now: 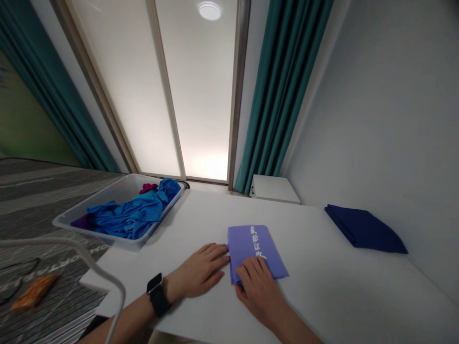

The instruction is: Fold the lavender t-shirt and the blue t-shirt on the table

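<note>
On the white tabletop (333, 296), the folded lavender garment (256, 246) lies near the front edge, the left hand (199, 270) open against its side and the right hand (257, 294) flat atop it, neither gripping, apparently to square the folds.

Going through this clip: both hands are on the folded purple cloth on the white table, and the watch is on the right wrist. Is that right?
No, the watch is on the left wrist, behind the left hand, as the head view shows. The rest stands: the left hand and right hand are on the folded purple cloth on the white table.
</note>
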{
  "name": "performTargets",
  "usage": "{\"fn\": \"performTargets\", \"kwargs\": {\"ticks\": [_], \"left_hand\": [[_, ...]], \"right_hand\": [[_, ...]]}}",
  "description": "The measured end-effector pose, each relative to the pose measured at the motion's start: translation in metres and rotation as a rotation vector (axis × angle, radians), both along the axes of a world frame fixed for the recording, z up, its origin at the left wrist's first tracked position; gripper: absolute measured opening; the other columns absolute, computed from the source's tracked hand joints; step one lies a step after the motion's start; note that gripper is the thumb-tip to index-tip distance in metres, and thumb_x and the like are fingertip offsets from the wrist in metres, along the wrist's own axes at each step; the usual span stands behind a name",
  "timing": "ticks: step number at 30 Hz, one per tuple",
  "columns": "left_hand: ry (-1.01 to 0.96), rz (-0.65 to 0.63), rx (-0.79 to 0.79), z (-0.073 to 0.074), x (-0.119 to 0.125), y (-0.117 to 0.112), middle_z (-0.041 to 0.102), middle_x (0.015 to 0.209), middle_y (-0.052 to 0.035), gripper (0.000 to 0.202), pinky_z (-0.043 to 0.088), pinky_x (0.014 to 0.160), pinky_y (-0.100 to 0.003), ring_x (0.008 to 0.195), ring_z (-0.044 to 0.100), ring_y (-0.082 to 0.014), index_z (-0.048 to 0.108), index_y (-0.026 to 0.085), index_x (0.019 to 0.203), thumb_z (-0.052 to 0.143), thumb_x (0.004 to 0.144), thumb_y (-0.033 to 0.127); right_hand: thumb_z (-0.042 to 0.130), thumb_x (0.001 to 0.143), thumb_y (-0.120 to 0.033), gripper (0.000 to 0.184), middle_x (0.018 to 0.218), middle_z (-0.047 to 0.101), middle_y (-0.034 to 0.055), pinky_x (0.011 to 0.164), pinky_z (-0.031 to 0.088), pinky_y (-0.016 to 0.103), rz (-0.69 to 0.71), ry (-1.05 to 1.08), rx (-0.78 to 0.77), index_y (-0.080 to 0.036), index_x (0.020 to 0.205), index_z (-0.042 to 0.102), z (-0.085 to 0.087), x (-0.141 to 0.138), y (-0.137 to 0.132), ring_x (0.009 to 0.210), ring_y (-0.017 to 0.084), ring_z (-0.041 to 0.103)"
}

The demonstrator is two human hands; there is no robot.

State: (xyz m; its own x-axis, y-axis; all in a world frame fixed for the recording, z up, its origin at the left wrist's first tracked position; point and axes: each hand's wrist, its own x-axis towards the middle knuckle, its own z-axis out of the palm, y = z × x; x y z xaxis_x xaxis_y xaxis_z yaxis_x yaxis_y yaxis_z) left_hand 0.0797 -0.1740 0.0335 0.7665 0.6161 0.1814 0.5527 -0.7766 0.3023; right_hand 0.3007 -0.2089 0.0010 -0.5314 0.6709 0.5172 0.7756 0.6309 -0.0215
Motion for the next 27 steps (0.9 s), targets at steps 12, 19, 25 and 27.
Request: {"fn": "performTargets", "kwargs": {"ticks": [12, 19, 25, 27], "left_hand": [[0.096, 0.013, -0.01, -0.007, -0.001, 0.008, 0.041, 0.151, -0.0088, 0.053, 0.025, 0.117, -0.046, 0.14, 0.035, -0.0241, 0.034, 0.024, 0.147, 0.044, 0.095, 0.032], [0.069, 0.029, -0.011, -0.009, 0.002, 0.017, 0.043, 0.149, -0.0078, 0.051, 0.025, 0.117, -0.045, 0.139, 0.037, -0.0239, 0.038, 0.025, 0.144, 0.046, 0.094, 0.031], [0.042, 0.028, -0.004, -0.011, 0.001, 0.018, 0.043, 0.149, -0.0074, 0.051, 0.025, 0.116, -0.045, 0.138, 0.038, -0.0243, 0.039, 0.027, 0.143, 0.048, 0.093, 0.032], [0.045, 0.023, -0.002, -0.01, 0.002, 0.018, 0.043, 0.149, -0.0077, 0.051, 0.025, 0.116, -0.045, 0.138, 0.038, -0.0243, 0.039, 0.027, 0.143, 0.048, 0.093, 0.032]], "right_hand": [[0.059, 0.081, -0.012, 0.013, 0.079, 0.058, 0.0011, 0.079, 0.038, 0.036, -0.014, -0.022, 0.086, -0.022, 0.08, 0.051, 0.0, -0.003, 0.003, 0.078, 0.02, 0.051], [0.049, 0.087, -0.006, 0.019, 0.076, 0.057, 0.0006, 0.075, 0.037, 0.035, 0.092, -0.035, 0.145, -0.021, 0.076, 0.052, -0.001, -0.003, 0.004, 0.074, 0.019, 0.05], [0.05, 0.087, -0.007, 0.018, 0.076, 0.058, 0.0007, 0.079, 0.037, 0.035, 0.129, -0.046, 0.137, -0.021, 0.075, 0.053, -0.003, 0.0, 0.006, 0.075, 0.019, 0.051], [0.05, 0.086, -0.006, 0.019, 0.075, 0.058, 0.0006, 0.079, 0.038, 0.035, 0.142, -0.027, 0.141, -0.02, 0.075, 0.053, -0.003, 0.0, 0.006, 0.075, 0.018, 0.051]]}}
